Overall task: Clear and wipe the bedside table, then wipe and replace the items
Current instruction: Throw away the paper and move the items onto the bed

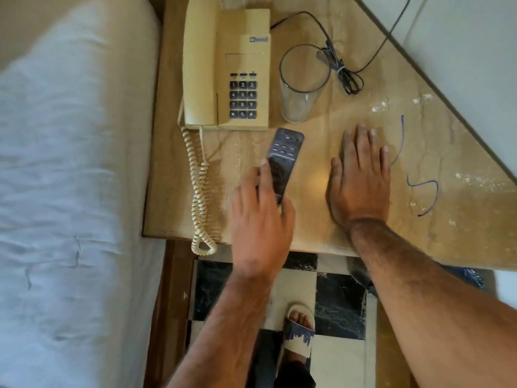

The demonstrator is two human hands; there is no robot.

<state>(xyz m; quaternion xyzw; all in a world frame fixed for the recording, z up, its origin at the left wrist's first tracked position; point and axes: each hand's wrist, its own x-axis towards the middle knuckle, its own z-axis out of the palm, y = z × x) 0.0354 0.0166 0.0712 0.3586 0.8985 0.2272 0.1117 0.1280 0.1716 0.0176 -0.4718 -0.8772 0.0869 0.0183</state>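
The bedside table [461,219] has a tan marbled top with blue pen marks and white specks. A cream corded telephone [226,65] stands at its back left, its coiled cord [200,189] hanging over the front edge. An empty clear glass [300,88] stands right of the phone. My left hand [260,219] grips the lower end of a black remote control [284,161] just in front of the phone. My right hand [361,180] lies flat on the tabletop, fingers spread, holding nothing.
A bundled black cable [341,71] lies behind the glass and runs off to the wall. A bed with white sheets [70,191] borders the table on the left. Below is a black-and-white checkered floor [338,303] with my sandalled foot [299,331].
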